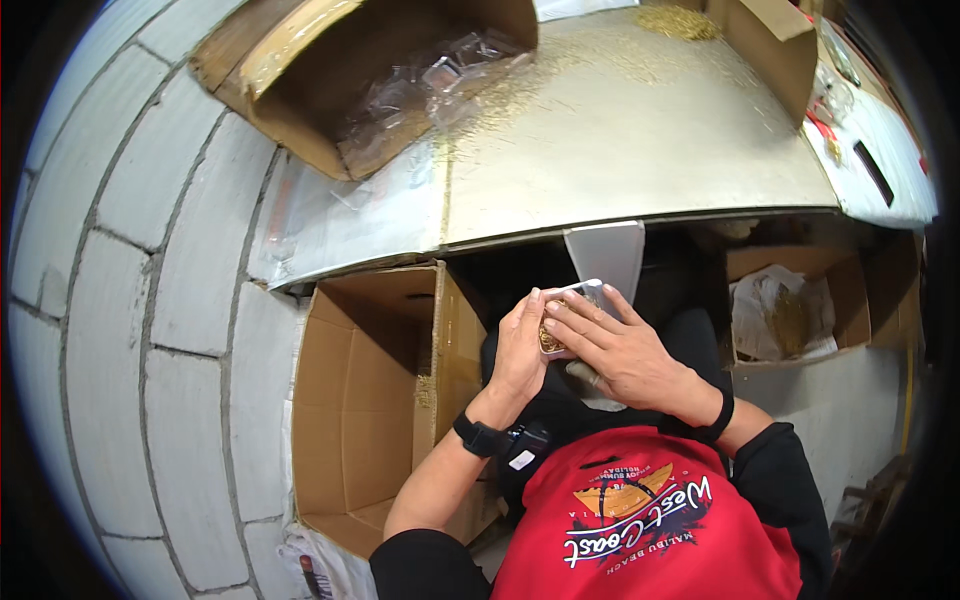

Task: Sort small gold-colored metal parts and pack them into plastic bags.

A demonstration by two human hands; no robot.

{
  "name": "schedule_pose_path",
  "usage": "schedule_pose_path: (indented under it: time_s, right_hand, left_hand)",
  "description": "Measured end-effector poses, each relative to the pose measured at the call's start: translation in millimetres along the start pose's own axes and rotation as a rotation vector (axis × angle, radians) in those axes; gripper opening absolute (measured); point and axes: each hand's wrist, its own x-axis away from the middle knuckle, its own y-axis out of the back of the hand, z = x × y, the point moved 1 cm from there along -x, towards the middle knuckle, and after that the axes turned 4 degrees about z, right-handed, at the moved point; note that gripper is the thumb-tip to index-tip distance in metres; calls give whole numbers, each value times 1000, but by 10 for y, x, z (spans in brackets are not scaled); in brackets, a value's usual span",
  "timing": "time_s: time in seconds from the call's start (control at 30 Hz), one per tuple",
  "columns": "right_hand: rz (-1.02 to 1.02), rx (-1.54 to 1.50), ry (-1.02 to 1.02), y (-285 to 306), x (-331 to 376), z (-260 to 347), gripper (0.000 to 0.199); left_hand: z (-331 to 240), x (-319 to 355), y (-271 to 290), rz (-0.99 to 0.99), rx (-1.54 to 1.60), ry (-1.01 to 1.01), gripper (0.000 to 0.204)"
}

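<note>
My left hand (518, 352) is closed around the side of a small clear plastic box (594, 288) in front of my body. Inside it are thin gold-coloured metal pieces (548, 340), partly covered by fingers. Across the top of the box lies my right hand (632, 362), its fingers stretched out flat over the contents. What is under those fingers is hidden.
On the worktable (640, 150), a tipped cardboard box (310, 70) holds clear plastic boxes (440, 80). Loose gold pieces (680, 22) lie at the back. Below are an open carton (350, 400) and, at right, a carton with a plastic bag (785, 310).
</note>
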Motion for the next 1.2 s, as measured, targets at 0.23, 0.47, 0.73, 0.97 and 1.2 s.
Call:
schedule_pose_path:
  time_s: [0.23, 0.47, 0.73, 0.97, 1.2]
  right_hand:
    - [-421, -292, -79, 221, -159, -29, 59]
    - [-212, -426, -304, -144, -33, -171, 61]
    - [-256, -368, -465, -224, -301, -317, 60]
    - [-62, -189, -531, -437, -375, -484, 62]
    - [111, -155, -485, -645, -587, -301, 58]
  left_hand:
    - [-820, 523, 605, -126, -2, -100, 47]
    - [-981, 1069, 1868, -411, -44, -172, 38]
    - [394, 1900, 3680, -735, 206, 143, 28]
    - [2366, 2503, 4232, -1091, 359, 485, 26]
    - [3838, 2759, 4857, -1361, 359, 346, 18]
